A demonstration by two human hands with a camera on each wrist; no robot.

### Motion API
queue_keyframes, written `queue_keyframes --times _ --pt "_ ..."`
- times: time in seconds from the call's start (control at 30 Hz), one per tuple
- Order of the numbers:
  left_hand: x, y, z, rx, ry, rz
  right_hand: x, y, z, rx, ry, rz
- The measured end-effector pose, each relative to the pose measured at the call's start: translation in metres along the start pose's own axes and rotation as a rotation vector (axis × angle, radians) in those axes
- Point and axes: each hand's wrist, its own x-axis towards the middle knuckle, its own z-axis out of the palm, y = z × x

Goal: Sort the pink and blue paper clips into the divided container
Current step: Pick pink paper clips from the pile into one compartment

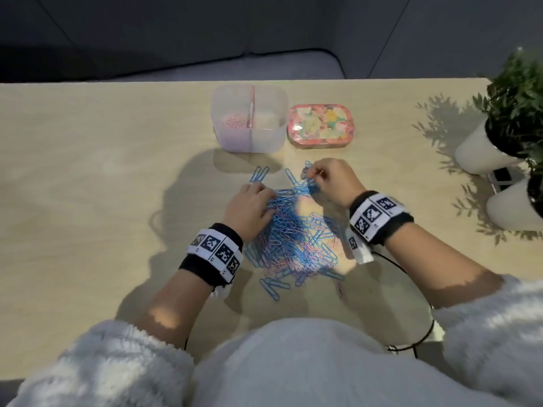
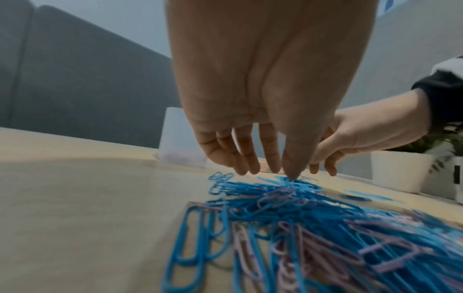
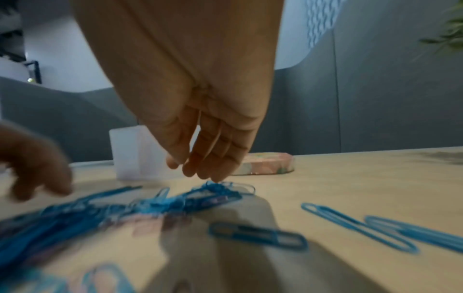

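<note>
Pile: mixed blue and pink paper clips (image 1: 289,230) lay mid-table, toward the near edge.
Container: the divided container (image 1: 249,118) stood near the far edge — pink clips in its left compartment.
Left hand (image 1: 252,208): fingers straight, touching the pile.
Right hand (image 1: 330,180): fingertips pinched blue clips.
Advice: lift slowly, shaking off tangled pink ones.
Surroundings: pale wooden table (image 1: 88,171); floral tin (image 1: 320,126); potted plants (image 1: 511,113) at the right edge.

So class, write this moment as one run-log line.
phase: sorting | left hand: fingers on clip pile | right hand: picking at blue clips | container: pink clips in left half, right half looks empty
</note>
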Motion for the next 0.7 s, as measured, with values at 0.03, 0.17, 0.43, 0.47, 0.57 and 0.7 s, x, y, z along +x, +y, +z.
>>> queue_keyframes --times 0.03,0.17,0.43,0.47,0.57,0.7 --pt "0.003 0.005 0.003 0.031 -0.018 0.05 -0.005 0.005 0.004 -0.05 -0.035 -0.019" --pt "0.001 0.01 0.012 0.193 -0.1 0.072 -0.017 0.021 0.008 -0.214 -0.133 -0.1" --pt "-0.004 0.007 0.004 0.195 0.008 0.032 -0.02 0.048 -0.018 -0.153 -0.033 -0.012" --pt "0.001 0.011 0.003 0.181 0.05 0.04 -0.02 0.049 -0.02 -0.144 -0.002 -0.01" --pt "0.024 0.029 0.004 0.156 0.063 0.088 -0.021 0.044 -0.014 -0.151 -0.026 -0.048" --pt "0.058 0.046 0.015 0.214 -0.037 0.134 -0.022 0.028 0.0 -0.322 -0.133 -0.152"
